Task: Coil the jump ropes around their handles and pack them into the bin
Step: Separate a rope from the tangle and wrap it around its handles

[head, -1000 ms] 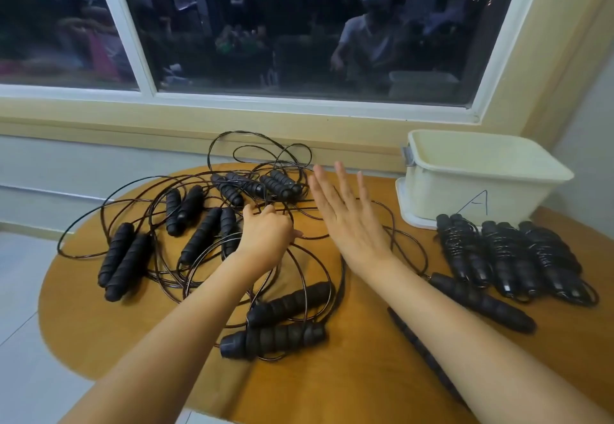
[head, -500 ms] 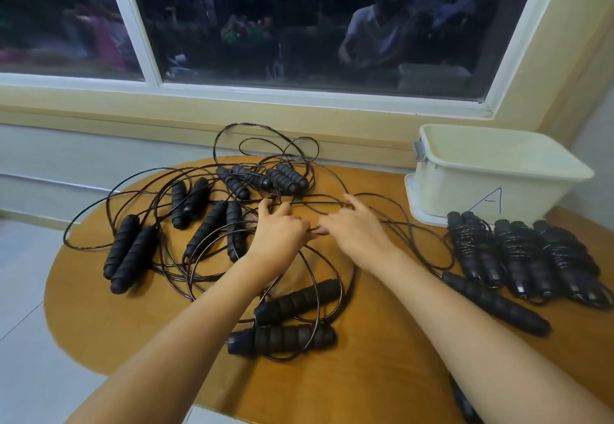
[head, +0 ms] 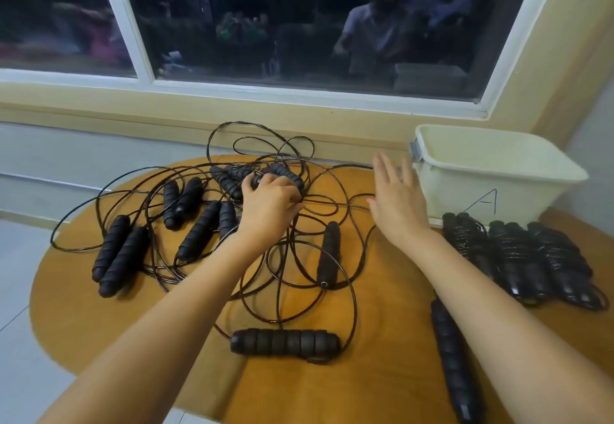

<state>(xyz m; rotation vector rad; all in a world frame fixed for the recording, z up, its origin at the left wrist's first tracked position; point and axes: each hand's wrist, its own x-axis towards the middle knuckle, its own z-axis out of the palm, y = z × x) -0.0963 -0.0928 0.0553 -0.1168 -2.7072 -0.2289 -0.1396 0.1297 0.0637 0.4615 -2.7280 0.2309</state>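
Observation:
A tangle of black jump ropes (head: 252, 171) with ribbed handles covers the left and middle of the round wooden table (head: 382, 383). My left hand (head: 269, 204) is closed on thin black cords in the middle of the tangle, close to a group of handles (head: 285, 174). My right hand (head: 395, 201) hovers open, fingers spread, just left of the cream bin (head: 491, 174) marked "A". Three coiled ropes (head: 518, 257) lie in front of the bin. One loose handle (head: 285, 342) lies near me, another (head: 329, 252) points away, and a third (head: 455, 364) lies under my right forearm.
The table stands against a wall under a dark window (head: 299, 25) with reflections. Pairs of handles (head: 119, 257) lie at the left. Cord loops (head: 259, 144) stick up against the sill. Grey floor (head: 20, 324) is at the left.
My right hand let go of the cords and moved right toward the bin, opening flat. My left hand moved farther into the tangle. The two near handles have shifted apart.

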